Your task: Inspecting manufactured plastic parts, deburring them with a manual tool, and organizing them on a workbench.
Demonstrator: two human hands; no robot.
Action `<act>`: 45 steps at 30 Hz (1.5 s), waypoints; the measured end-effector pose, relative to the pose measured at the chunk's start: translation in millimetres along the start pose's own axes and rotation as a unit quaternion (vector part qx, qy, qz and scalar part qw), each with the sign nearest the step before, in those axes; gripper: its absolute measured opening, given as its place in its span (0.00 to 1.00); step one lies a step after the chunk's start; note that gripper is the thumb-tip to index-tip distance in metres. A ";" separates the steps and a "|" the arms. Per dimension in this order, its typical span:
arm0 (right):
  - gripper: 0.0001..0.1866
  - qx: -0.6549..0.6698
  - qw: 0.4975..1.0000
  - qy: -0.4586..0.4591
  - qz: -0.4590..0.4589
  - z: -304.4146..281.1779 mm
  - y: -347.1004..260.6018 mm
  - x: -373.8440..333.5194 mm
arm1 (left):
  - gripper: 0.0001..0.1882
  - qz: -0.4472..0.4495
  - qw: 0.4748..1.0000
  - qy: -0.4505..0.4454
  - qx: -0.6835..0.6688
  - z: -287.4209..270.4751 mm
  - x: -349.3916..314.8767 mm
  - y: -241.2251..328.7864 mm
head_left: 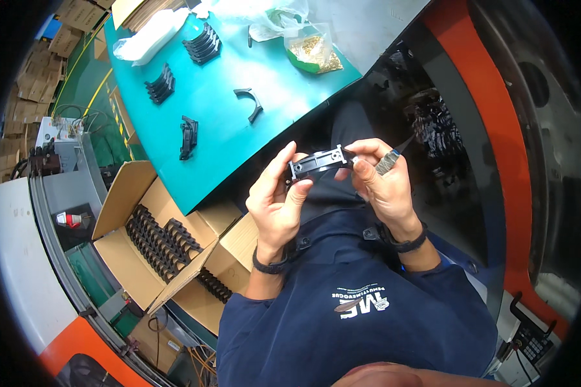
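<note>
- Dark blue shirt (407,329) with white print closest to the camera; black band (408,244) round the right wrist, another (269,263) round the left.
- Left hand (274,206): thumb and fingers pinching the left end of a black plastic part (316,164).
- That part is up in front of the body, off the table, slightly tilted, right end higher.
- Right hand (386,187): fingers curled, thumb and fingertips at the part's right end. Can't tell if they grip it or something small there.
- Silvery piece (387,162) at the right fingers; kind unclear.
- Open carton (126,258), lower left, rows of black parts (161,242) inside.
- Green-topped table (223,171) beyond the hands: one curved black part (257,104) lying alone, small black cluster (188,137) left of it.
- Further back: two stacks of curved parts (160,84) (202,44), clear bag of gold-coloured bits (313,53), white bag (150,39).
- Far left: piled cardboard boxes (39,80).
</note>
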State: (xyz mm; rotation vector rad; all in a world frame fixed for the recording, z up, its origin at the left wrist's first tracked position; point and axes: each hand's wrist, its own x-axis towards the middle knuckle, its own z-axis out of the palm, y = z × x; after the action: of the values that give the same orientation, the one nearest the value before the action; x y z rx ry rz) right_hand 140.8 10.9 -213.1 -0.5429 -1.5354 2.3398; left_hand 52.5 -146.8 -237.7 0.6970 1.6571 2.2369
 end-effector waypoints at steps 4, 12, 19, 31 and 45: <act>0.13 0.037 0.998 0.025 0.041 0.7 -1.0 0.7 | 0.31 -0.044 0.999 0.009 -0.021 8.0 1.2 10.7; 0.13 0.006 0.995 0.060 0.081 4.3 -8.2 -3.1 | 0.30 -0.039 0.998 0.001 0.056 6.5 3.2 5.0; 0.13 -0.012 0.993 0.056 0.103 2.4 -11.6 -1.6 | 0.28 -0.057 0.994 -0.005 0.091 3.7 2.9 1.7; 0.13 -0.006 0.993 0.061 0.103 -0.5 -9.4 -1.0 | 0.37 -0.024 0.997 -0.078 0.009 -0.4 2.7 3.6; 0.20 0.059 0.998 0.017 0.028 -9.1 1.3 -1.1 | 0.19 0.017 0.993 -0.069 0.097 0.7 2.5 1.8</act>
State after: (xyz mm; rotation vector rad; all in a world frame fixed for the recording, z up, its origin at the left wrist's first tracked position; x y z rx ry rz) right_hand 146.0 17.3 -217.4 -0.6023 -1.3742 2.4313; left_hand 50.9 -145.6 -235.4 0.9108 1.8213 2.0165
